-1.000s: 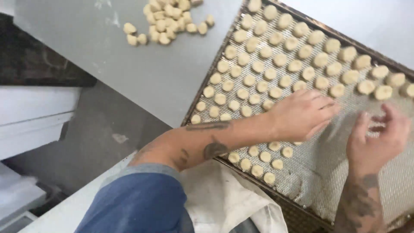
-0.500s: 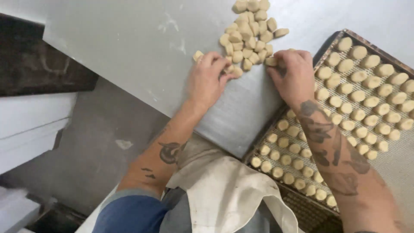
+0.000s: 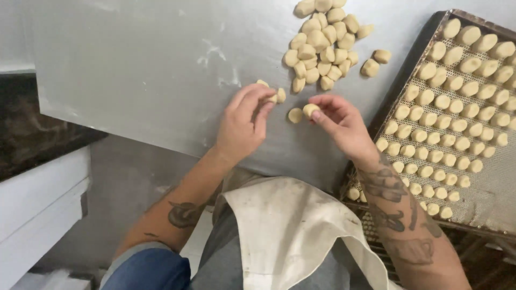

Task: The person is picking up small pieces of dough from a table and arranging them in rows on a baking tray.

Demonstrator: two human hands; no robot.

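The right hand's grip (image 3: 344,124) pinches a dough piece (image 3: 310,110); the left hand's grip (image 3: 244,124) closes on small pieces (image 3: 278,96). On the steel bench (image 3: 134,70), a tray (image 3: 492,177) lies at three o'clock, a dough pile (image 3: 322,45) at twelve.

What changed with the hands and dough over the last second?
Both hands left the tray for the table. The right hand now pinches a dough piece; the left hand holds pieces too. The pile and filled tray rows look unchanged.
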